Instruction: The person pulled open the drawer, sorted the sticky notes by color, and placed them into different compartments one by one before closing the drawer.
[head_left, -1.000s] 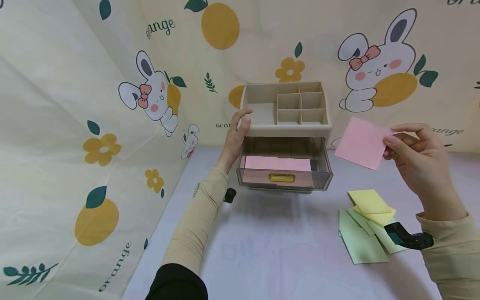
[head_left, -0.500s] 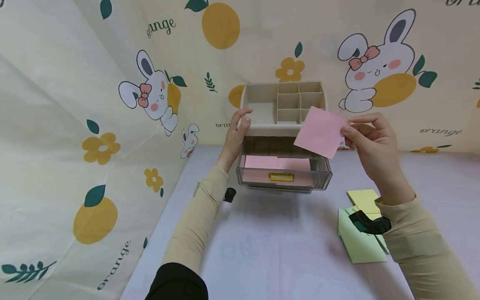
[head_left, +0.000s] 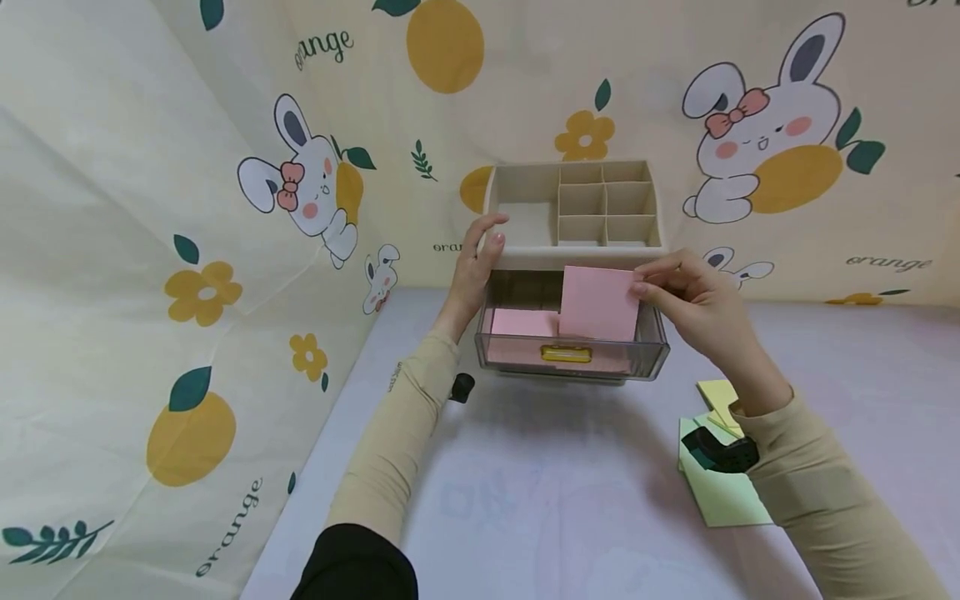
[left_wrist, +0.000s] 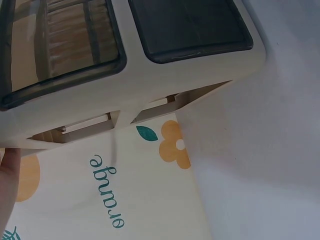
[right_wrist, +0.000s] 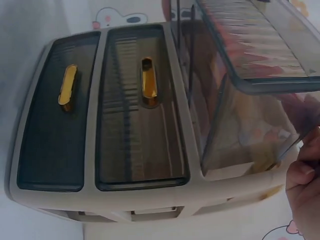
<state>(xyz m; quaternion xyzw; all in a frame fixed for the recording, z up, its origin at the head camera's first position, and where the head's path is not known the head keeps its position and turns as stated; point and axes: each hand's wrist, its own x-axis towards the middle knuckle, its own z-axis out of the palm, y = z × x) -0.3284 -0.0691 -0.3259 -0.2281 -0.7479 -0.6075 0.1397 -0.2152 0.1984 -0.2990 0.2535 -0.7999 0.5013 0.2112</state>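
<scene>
A cream desk organizer (head_left: 573,257) stands against the back, with its clear top drawer (head_left: 504,354) pulled out. My left hand (head_left: 471,279) grips the organizer's left front corner. Between thumb and fingers, my right hand (head_left: 693,304) pinches a pink sticky note (head_left: 598,302) by its upper right corner. The note is upright, its lower part behind the drawer front, above the right half. Pink sticky notes (head_left: 521,323) lie inside on the left, and more pink shows through the front at right. In the right wrist view, my right hand (right_wrist: 306,187) is beside the open drawer.
Green sticky notes (head_left: 723,500) and yellow sticky notes (head_left: 717,396) lie overlapping on the table at right, partly under my right forearm. Two lower drawers with gold handles (right_wrist: 149,82) are closed. A patterned cloth (head_left: 90,292) covers the left side and back.
My right hand has carried the pink sticky note leftward from beside the organizer, then lowered it into the open drawer's right side. The left hand keeps its hold on the organizer.
</scene>
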